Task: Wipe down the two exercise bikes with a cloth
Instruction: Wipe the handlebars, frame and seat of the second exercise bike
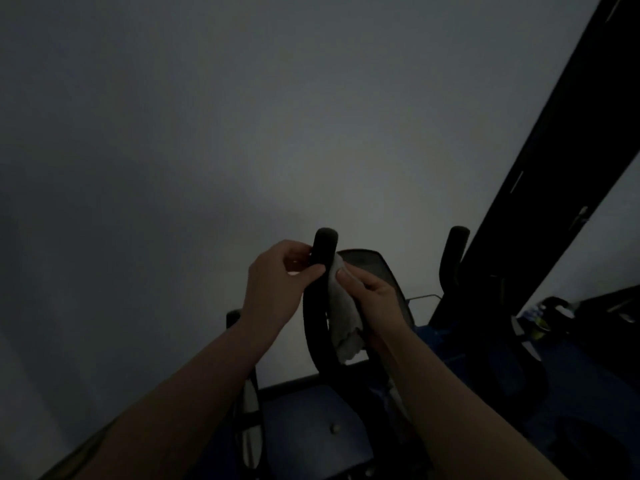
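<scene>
— Hands on the handlebar now. My left hand curls its thumb and fingers round the upright black foam-covered handlebar grip; my right hand pinches a crumpled pale grey cloth against the same bar, just below the top.

— Where's the rest of the bike?

— Dark curved console panel sits just behind the cloth, and a second black grip stands well to the right, untouched by either hand.

— How far along, would you say?

— Early or midway, I'd judge. It's too dim to tell what's clean. That other grip, the console and the second bike look outstanding.
</scene>
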Available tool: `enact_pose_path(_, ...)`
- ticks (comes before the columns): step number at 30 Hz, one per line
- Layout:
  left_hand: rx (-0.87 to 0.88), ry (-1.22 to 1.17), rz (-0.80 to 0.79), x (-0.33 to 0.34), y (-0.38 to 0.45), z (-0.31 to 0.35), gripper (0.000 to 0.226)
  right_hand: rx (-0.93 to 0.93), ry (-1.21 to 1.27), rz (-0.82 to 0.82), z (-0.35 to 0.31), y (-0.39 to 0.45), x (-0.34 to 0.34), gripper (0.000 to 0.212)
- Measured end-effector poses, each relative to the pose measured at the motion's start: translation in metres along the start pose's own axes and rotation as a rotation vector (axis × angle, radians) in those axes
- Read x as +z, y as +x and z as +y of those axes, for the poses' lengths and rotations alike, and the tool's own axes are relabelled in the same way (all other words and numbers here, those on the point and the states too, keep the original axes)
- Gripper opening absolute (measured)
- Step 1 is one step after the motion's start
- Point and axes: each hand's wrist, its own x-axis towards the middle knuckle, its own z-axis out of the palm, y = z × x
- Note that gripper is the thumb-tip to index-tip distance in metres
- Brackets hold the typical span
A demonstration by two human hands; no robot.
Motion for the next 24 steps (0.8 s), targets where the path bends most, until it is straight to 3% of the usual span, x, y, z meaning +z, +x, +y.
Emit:
enact_pose_path(6, 0.056, 0.079, -0.014, 0.011, -0.023, 0.0, 0.042, 0.032, -0.201, 0.043, 0.009, -0.02, -0.012, 0.024)
enact_pose_path(12, 0.128, 0.186, -0.059, 0.015, -0.058, -0.002, 0.056, -0.1, -0.723, -0.072, 0.0, -0.028, -0.029, 0.027)
enact_pose_path(15, 0.147, 0.305, -0.131, 0.02, -0.072, -0.007, 0.049, -0.086, -1.008, -0.215, -0.007, -0.034, -0.039, 0.021)
enact_pose_path(18, 0.232, 0.474, -0.189, 0.021, -0.083, -0.013, 0.034, -0.053, -1.078, -0.307, -0.014, -0.042, -0.045, 0.02)
enact_pose_path(24, 0.408, 0.642, -0.318, 0.02, -0.106, -0.012, 0.017, -0.06, -1.266, -0.295, -0.029, -0.069, -0.057, 0.022)
